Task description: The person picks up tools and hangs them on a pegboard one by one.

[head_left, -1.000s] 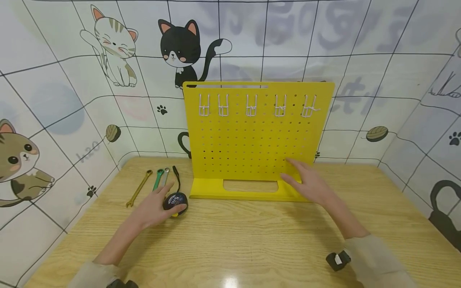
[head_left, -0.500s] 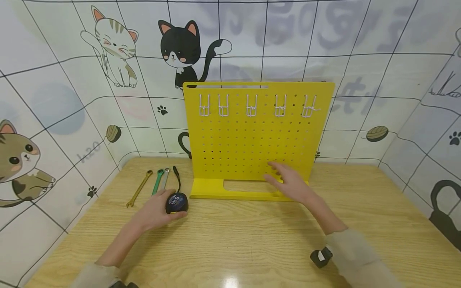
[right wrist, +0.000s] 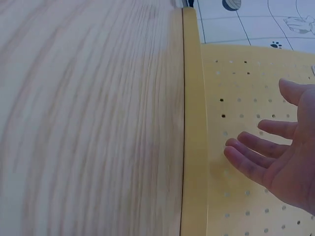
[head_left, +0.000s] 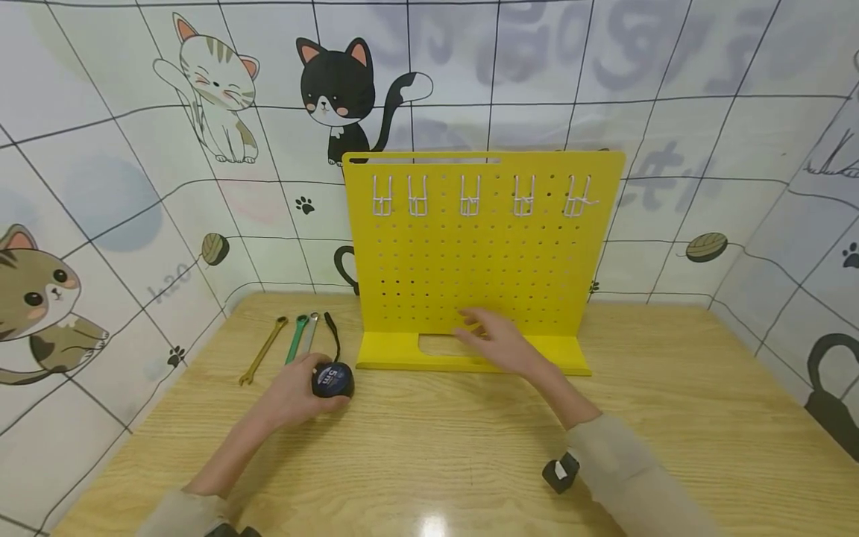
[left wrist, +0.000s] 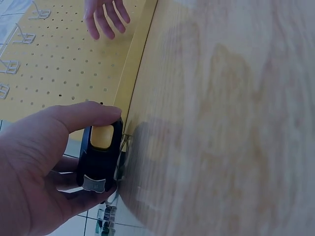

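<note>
My left hand point(head_left: 291, 395) grips a black tape measure point(head_left: 333, 380) marked 5m, its wrist strap trailing back across the table. In the left wrist view the thumb lies along the top edge of the tape measure point(left wrist: 100, 160), by its yellow button, and fingers curl under the other side. My right hand point(head_left: 499, 344) hovers before the lower part of a yellow pegboard point(head_left: 456, 261), fingers spread and slightly bent, holding nothing. The right wrist view shows that same right hand point(right wrist: 290, 147) over the perforated panel.
Beyond my left hand lie a gold wrench point(head_left: 264, 350), a green wrench point(head_left: 297, 337) and a silver wrench point(head_left: 312, 330). Several white wire hooks point(head_left: 470, 203) hang in a row near the board's top. The board's base point(head_left: 389, 349) stands on the wooden table point(head_left: 429, 447), against a cat-patterned backdrop.
My left hand has closed around the tape measure and tilted it slightly. My right hand has moved left across the front of the pegboard.
</note>
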### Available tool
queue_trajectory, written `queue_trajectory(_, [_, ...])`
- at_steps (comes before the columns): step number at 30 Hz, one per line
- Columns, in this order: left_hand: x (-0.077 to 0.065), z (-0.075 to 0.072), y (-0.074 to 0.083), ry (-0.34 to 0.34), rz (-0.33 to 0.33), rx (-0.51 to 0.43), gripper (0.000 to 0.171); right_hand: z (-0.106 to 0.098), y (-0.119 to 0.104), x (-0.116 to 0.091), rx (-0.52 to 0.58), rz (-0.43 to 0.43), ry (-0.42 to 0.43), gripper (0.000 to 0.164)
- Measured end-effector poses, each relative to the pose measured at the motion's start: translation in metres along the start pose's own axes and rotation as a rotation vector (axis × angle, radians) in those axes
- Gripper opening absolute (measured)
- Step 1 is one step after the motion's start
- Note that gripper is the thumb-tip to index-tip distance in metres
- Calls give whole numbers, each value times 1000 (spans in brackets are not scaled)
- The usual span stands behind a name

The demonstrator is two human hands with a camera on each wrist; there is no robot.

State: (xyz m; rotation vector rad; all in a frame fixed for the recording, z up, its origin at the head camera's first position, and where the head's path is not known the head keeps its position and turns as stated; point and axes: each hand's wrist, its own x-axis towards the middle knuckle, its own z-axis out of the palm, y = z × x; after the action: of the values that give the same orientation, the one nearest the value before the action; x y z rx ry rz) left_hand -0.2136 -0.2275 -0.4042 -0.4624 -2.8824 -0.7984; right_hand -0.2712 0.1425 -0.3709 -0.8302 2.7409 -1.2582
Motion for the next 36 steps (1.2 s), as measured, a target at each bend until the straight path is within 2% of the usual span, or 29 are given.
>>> queue_trajectory(13, [-5, 2, 7, 41, -108, -71, 73, 36, -15, 27, 126, 52, -61, 55])
queue_trajectory(20, [-8, 2, 13, 52, -158, -103, 74, 57, -22, 40, 234, 95, -110, 53])
queue_trajectory(29, [-8, 8, 19, 73, -220, -185, 76, 84, -39, 60, 361, 162, -126, 49])
queue_trajectory(36, [-7, 12, 25, 100, -225, -246, 77, 105, -55, 74, 437, 187, -136, 45])
